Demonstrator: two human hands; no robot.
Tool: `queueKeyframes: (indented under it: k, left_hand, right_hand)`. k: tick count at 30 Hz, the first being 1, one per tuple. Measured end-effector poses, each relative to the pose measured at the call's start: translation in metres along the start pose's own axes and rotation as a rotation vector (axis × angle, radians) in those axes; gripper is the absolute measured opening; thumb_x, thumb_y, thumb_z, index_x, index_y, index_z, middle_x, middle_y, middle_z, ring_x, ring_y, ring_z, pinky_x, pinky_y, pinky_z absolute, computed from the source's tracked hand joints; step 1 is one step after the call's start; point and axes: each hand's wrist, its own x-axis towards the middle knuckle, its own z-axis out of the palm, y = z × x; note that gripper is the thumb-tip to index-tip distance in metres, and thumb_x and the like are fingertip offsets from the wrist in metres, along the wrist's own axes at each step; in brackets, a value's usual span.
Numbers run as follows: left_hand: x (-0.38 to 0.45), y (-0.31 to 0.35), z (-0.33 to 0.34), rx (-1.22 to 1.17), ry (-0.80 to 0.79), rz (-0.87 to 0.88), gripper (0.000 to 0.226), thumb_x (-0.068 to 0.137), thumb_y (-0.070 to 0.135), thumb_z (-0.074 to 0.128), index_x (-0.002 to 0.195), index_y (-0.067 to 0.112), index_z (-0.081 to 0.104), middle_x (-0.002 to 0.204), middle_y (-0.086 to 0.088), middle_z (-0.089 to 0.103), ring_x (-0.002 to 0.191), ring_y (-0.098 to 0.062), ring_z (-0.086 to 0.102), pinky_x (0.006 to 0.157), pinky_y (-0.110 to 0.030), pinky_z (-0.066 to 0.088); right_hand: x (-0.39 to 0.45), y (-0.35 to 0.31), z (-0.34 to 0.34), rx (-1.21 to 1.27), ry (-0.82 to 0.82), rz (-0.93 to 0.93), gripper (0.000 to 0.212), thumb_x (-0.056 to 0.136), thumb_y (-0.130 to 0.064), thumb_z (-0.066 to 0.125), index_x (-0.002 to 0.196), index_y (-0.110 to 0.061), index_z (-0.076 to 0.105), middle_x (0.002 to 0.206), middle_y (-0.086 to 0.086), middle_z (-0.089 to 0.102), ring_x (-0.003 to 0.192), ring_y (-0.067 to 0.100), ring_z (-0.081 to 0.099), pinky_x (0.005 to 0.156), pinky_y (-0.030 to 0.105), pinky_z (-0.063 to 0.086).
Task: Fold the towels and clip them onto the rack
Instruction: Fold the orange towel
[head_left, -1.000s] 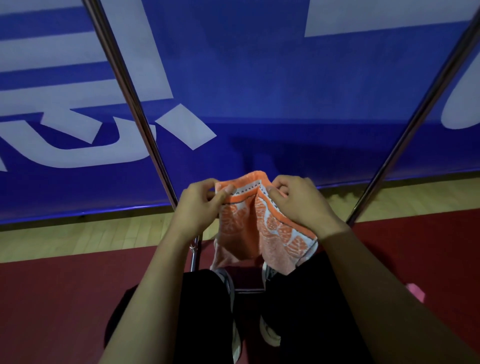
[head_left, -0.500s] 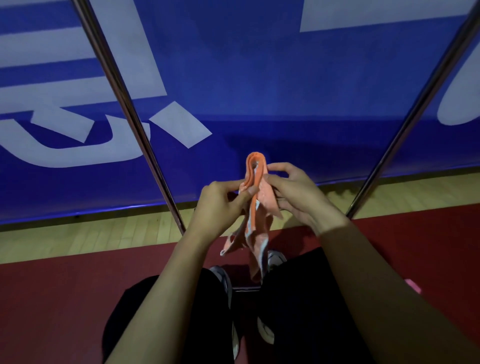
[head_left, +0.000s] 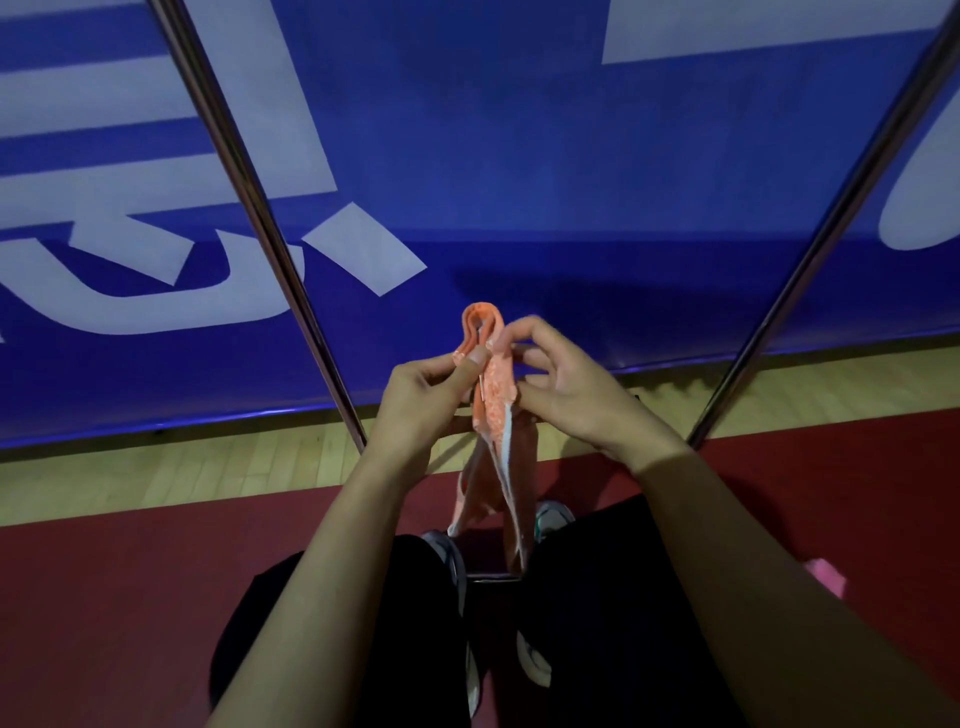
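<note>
An orange towel (head_left: 493, 415) with a white patterned border hangs edge-on between my hands, folded over at its top, its lower end dangling above my shoes. My left hand (head_left: 421, 400) pinches the towel's left side between thumb and fingers near the fold. My right hand (head_left: 566, 384) pinches the right side, fingertips at the top fold and thumb lower down. Two metal rack poles, the left pole (head_left: 265, 228) and the right pole (head_left: 831, 228), slant up on either side of my hands. No clip is visible.
A blue banner (head_left: 519, 156) with white lettering stands right behind the rack. Below lie a strip of wooden floor (head_left: 182, 467) and red matting (head_left: 104, 597). A pink object (head_left: 826, 577) lies on the mat at the right, beside my right forearm.
The towel was spread open between my hands a second ago; it is now folded narrow and held edge-on, raised slightly. Both hands have come closer together.
</note>
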Motion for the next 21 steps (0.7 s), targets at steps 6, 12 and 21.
queueKeyframes:
  k: [6,12,21]
  left_hand:
    - [0.001,-0.001,-0.004,0.016,-0.017,-0.022,0.03,0.101,0.031,0.068,0.097,0.005,0.082,0.09,-0.018,0.079,0.08,-0.026,0.076,0.077,-0.036,0.063]
    - [0.001,0.001,-0.007,0.048,-0.027,-0.043,0.028,0.1,0.028,0.069,0.093,0.005,0.083,0.087,-0.015,0.08,0.078,-0.023,0.076,0.074,-0.031,0.062]
    - [0.002,0.002,-0.013,0.112,-0.038,-0.034,0.028,0.1,0.022,0.07,0.091,-0.002,0.081,0.081,-0.013,0.079,0.069,-0.017,0.075,0.066,-0.024,0.058]
  right_hand:
    - [-0.002,-0.003,0.003,-0.155,-0.004,-0.045,0.015,0.1,-0.007,0.061,0.099,-0.021,0.066,0.112,0.0,0.077,0.1,0.022,0.077,0.098,0.056,0.057]
    - [-0.002,-0.002,0.004,-0.183,-0.023,-0.06,0.013,0.096,-0.011,0.059,0.099,-0.02,0.068,0.113,0.0,0.076,0.105,0.021,0.075,0.106,0.055,0.051]
    - [0.0,0.001,0.001,-0.203,-0.021,-0.045,0.013,0.093,-0.016,0.056,0.094,-0.022,0.067,0.098,0.0,0.077,0.097,0.018,0.075,0.097,0.048,0.054]
